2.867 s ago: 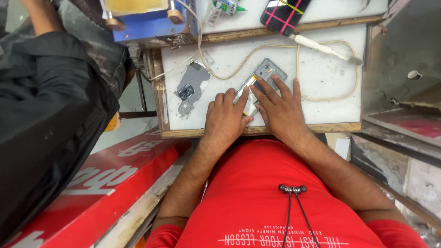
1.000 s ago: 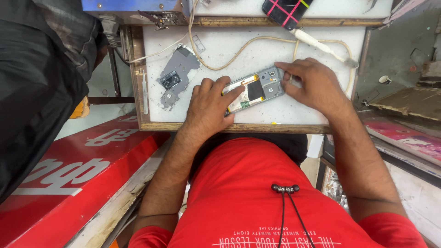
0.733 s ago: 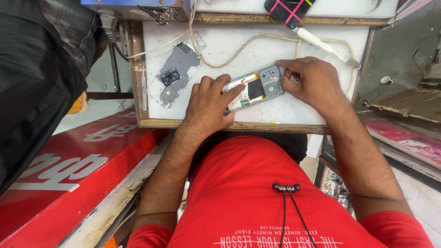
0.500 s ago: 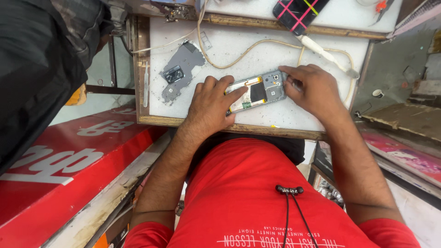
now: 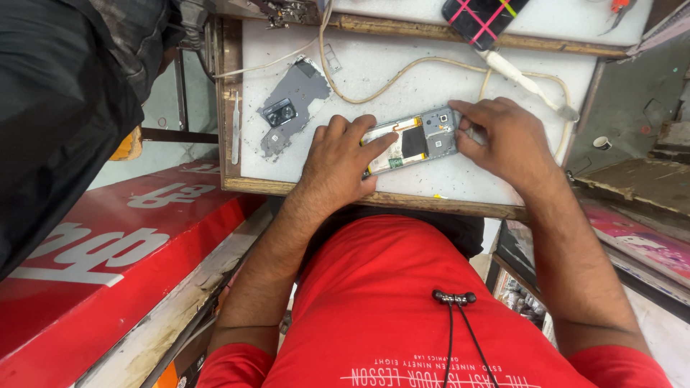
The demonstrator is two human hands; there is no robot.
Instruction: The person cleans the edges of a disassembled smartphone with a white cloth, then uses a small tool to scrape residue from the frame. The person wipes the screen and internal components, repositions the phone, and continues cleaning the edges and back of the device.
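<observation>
Opened phone | between hands | left hand pins one end | right hand grips other

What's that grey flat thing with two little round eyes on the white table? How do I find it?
Start at the white table. Look left of the left hand, which rests on the opened phone. The grey cover lies alone there, tilted, beside thin metal tweezers. Only it has a dark block with two round lenses.

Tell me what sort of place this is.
Probably a small phone repair stall. On the white wooden-framed worktop both hands, left hand and right hand, hold an opened grey phone with bare circuit boards; a detached grey back cover with camera lenses and thin metal tweezers lie alongside.
</observation>
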